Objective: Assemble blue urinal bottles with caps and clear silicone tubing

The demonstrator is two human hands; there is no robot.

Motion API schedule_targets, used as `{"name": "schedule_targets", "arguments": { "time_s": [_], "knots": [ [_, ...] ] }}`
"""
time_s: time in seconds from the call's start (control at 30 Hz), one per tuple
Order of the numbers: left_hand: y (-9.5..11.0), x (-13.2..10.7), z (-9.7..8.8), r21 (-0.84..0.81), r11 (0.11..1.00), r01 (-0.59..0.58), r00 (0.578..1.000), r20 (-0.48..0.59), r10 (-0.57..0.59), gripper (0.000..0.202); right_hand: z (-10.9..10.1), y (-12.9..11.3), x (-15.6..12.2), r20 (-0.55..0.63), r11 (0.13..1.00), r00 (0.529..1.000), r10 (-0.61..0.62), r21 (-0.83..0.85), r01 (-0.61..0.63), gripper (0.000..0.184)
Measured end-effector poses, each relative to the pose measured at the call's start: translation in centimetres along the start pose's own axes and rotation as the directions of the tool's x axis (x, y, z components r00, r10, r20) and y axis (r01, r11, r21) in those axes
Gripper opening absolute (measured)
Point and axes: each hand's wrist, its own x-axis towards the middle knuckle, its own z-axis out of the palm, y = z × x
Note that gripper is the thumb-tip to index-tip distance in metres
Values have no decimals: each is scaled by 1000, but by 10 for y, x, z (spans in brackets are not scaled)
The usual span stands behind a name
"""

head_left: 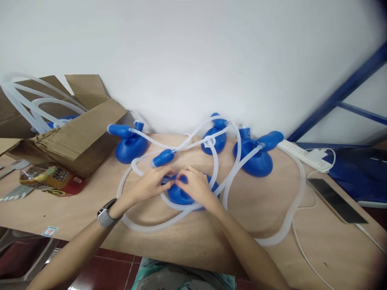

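A wooden table [302,245] is standing against a white wall [193,60], with a blue frame [341,94] slanting at the right. An open cardboard box [78,137] is sitting at the left, and a power strip [302,155] and a phone [335,199] are lying at the right. At mid-table a blue bulb [180,196] is resting among loops of clear tubing [281,231]. The left hand [151,185] and right hand [196,186] are meeting fingertip to fingertip over its top, both curled narrow and gripping it.
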Motion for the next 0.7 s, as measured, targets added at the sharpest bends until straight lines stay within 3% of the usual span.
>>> {"name": "schedule_targets", "arguments": {
  "time_s": [0.1, 0.2, 0.27, 0.33, 0.37, 0.4, 0.5, 0.6, 0.63, 0.7],
  "knots": [
    [2, -4, -18, -5, 1000, -19, 998, -61, 19, 32, -1, 1, -2, 16, 999, 999, -42, -3, 42, 16],
    [-9, -6, -41, 72, 994, 80, 972, -228, -62, 36, -2, 2, -5, 42, 996, 996, -83, -34, 84, 30],
    [-29, -4, -52, 38, 981, 193, 923, -345, -168, 37, -3, 4, -7, 59, 990, 992, -111, -85, 116, 36],
    [-57, 3, -55, -131, 945, 301, 839, -434, -328, 36, -6, 7, -11, 84, 968, 979, -184, -155, 195, 47],
    [-72, 7, -54, -256, 907, 334, 785, -457, -418, 35, -8, 9, -14, 97, 952, 970, -223, -193, 238, 54],
    [-86, 12, -51, -322, 882, 345, 760, -455, -464, 37, -11, 12, -18, 102, 936, 963, -251, -227, 268, 58],
    [-121, 25, -33, -448, 828, 338, 725, -436, -533, 48, -19, 25, -42, 65, 906, 957, -283, -309, 289, 58],
    [-136, 29, -13, -528, 788, 318, 681, -450, -577, 57, -25, 43, -77, -67, 868, 951, -302, -432, 245, 58],
    [-138, 28, -6, -541, 781, 313, 683, -443, -580, 59, -26, 49, -90, -120, 851, 945, -304, -480, 213, 62],
    [-139, 25, 4, -545, 781, 305, 733, -389, -558, 61, -24, 62, -114, -176, 830, 937, -303, -532, 168, 77]
  ]
}}
